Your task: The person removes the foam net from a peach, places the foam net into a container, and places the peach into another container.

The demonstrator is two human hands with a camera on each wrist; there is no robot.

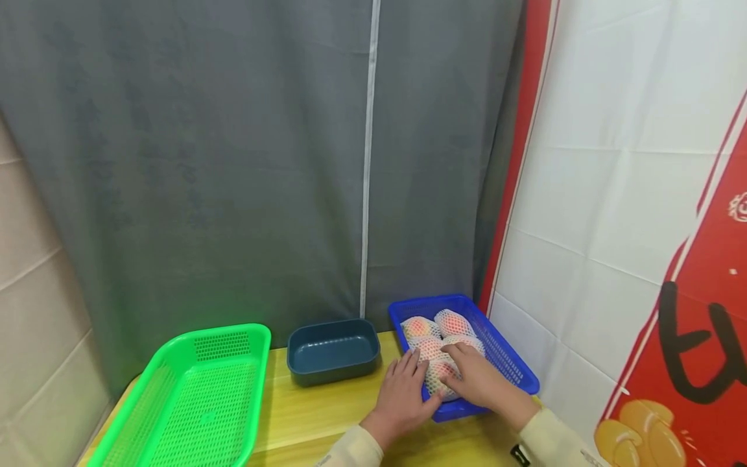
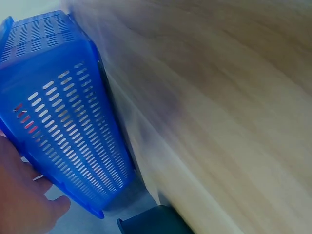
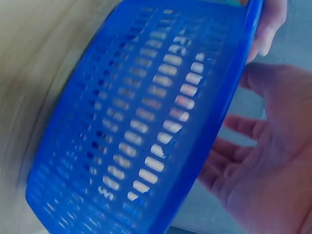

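Observation:
Several reddish fruits in white foam nets (image 1: 453, 322) sit together in a blue perforated basket (image 1: 496, 344) on the table's right side. My left hand (image 1: 403, 395) lies over the basket's left rim, its fingers spread against the nearer fruits. From the right, my right hand (image 1: 478, 379) reaches over the basket, fingers and thumb apart on the fruits. The nearest netted fruit (image 1: 439, 373) shows between the two hands. In the right wrist view, the right hand (image 3: 273, 146) is above the rim with fingers lightly bent; the basket wall hides most of the fruit.
A dark blue-green rectangular bin (image 1: 332, 350) stands left of the basket, near the back. Farther left is a large green perforated basket (image 1: 257, 389). The wooden table (image 1: 303, 421) meets a grey curtain (image 1: 262, 194) behind and a white-and-red hanging (image 1: 572, 259) on the right.

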